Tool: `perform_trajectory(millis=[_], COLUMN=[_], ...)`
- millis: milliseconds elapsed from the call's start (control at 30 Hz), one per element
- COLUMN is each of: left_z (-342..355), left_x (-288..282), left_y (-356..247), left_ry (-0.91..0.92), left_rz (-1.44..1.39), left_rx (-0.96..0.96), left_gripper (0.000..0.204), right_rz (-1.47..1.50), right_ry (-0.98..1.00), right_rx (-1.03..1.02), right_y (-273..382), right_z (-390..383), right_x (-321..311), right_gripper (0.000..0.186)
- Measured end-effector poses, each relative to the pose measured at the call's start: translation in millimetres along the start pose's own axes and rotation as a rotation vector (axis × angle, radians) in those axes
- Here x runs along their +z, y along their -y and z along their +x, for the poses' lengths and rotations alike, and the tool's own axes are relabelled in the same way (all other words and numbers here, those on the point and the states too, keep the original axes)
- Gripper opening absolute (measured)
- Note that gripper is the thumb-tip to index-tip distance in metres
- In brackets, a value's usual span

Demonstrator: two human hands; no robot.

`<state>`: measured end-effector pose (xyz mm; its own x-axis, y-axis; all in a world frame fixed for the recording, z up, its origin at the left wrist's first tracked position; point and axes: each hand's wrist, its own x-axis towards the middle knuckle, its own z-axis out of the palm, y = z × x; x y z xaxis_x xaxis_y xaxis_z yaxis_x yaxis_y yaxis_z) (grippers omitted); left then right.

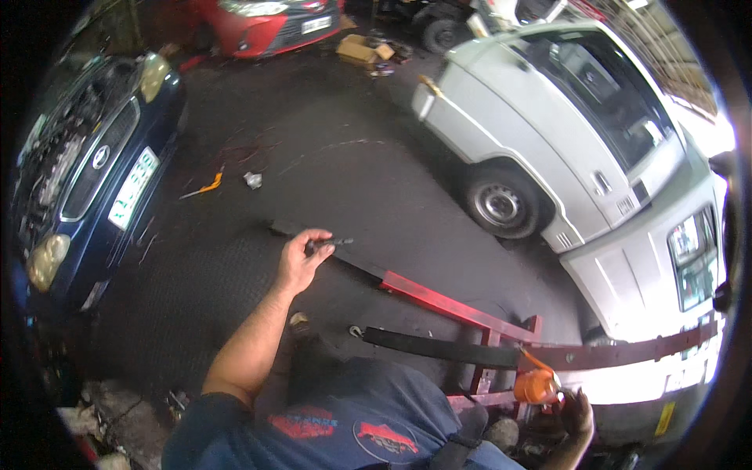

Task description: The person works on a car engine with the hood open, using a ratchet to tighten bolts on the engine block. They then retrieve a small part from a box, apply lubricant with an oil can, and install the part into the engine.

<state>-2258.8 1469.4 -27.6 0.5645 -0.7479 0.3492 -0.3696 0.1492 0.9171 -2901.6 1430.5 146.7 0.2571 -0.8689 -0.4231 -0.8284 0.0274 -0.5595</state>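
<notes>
My left hand (301, 263) reaches forward, with its thumb and fingers closed on a small dark metal-looking object (338, 242). Its exact kind cannot be made out. Beneath that hand runs a long bar, black at the far end and red (446, 296) nearer the frame. At the lower right my right hand (578, 415) has its fingers curled at the silvery end of an orange cylindrical thing (536, 387). An orange strip slopes above this cylinder. Just beyond it lies a long dark beam (439, 349) with a metal hook or shackle (356, 331) on its left end.
A dark blue car (117, 168) with its engine bay exposed stands left. A silver-white van (540, 133) is at right, a red car (270, 27) at the back. On the dark floor lie an orange-handled tool (210, 185), crumpled pale scrap (252, 180) and a cardboard box (359, 50).
</notes>
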Motion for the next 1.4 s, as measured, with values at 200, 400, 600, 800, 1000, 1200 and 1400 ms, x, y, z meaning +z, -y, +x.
perform_trajectory(millis=[200,400,600,800,1000,1200,1400], left_z=[72,134,221,324,411,482,567], left_x=[-129,-160,-141,-104,-76,-60,-50], left_y=[-59,-81,-57,-26,-13,15,59], left_ry=[-0.071,-0.128,-0.103,-0.182,-0.222,-0.228,-0.243], left_rz=[0.055,0.173,0.117,0.12,0.07,0.095,0.0], left_rx=[0.052,0.236,0.277,0.21,0.182,0.228,0.136], left_gripper=[0.025,0.025,0.027,0.027,0.026,0.027,0.023], right_rz=[0.004,0.657,0.781,0.796,0.708,0.684,0.72], right_ry=[-0.044,0.304,0.535,0.53,0.577,0.591,0.575], right_rx=[-0.3,-0.382,-0.423,-0.523,-0.597,-0.566,-0.496], right_y=[214,368,447,504,549,579,615], right_z=[165,239,306,415,507,570,636], right_x=[89,196,223,199,157,145,149], right_gripper=[0.017,0.056,0.058,0.054,0.072,0.069,0.066])
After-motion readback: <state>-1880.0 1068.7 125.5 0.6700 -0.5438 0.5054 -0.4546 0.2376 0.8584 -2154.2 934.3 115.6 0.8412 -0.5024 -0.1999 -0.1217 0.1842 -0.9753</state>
